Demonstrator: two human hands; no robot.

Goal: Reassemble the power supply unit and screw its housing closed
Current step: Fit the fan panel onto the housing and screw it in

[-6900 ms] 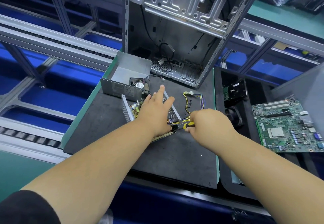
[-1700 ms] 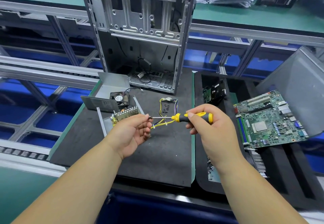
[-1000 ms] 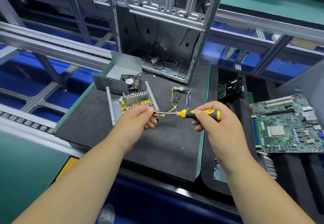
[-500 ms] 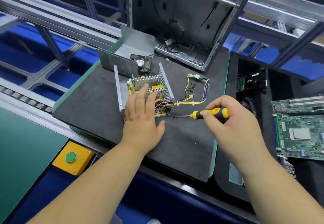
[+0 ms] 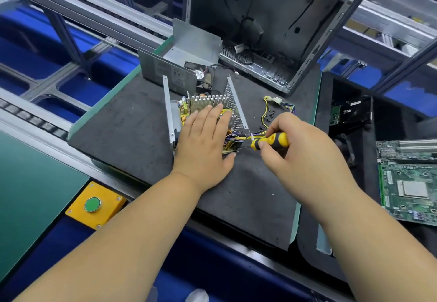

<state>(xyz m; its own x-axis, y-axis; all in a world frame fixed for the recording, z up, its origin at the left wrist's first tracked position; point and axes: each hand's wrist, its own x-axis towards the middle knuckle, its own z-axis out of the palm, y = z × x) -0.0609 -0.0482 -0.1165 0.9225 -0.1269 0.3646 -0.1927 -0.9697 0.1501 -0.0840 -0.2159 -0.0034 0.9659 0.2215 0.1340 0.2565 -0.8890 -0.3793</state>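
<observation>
The PSU tray (image 5: 168,103), open with its board (image 5: 186,110) and heatsink (image 5: 208,99) exposed, lies near the middle of the dark mat (image 5: 123,131) on the table. The board is pressed flat by the left hand (image 5: 203,141), fingers straight and close together over the components. The screwdriver (image 5: 270,141) is pinched by the right hand (image 5: 300,145), fingers curled round its yellow-and-black handle, the shaft aimed at the board's near right corner — the tip itself is hidden behind the wire bundle (image 5: 250,135). The step is judged to be a board screw being driven. The shaft should be kept square to the hole, the wires kept clear of the bit, and light downward pressure held so the board does not shift. Spare screws (image 5: 269,116) lie just beyond the hand; the cover (image 5: 175,65) with its fan (image 5: 201,77) waits behind — not yet fitted.
</observation>
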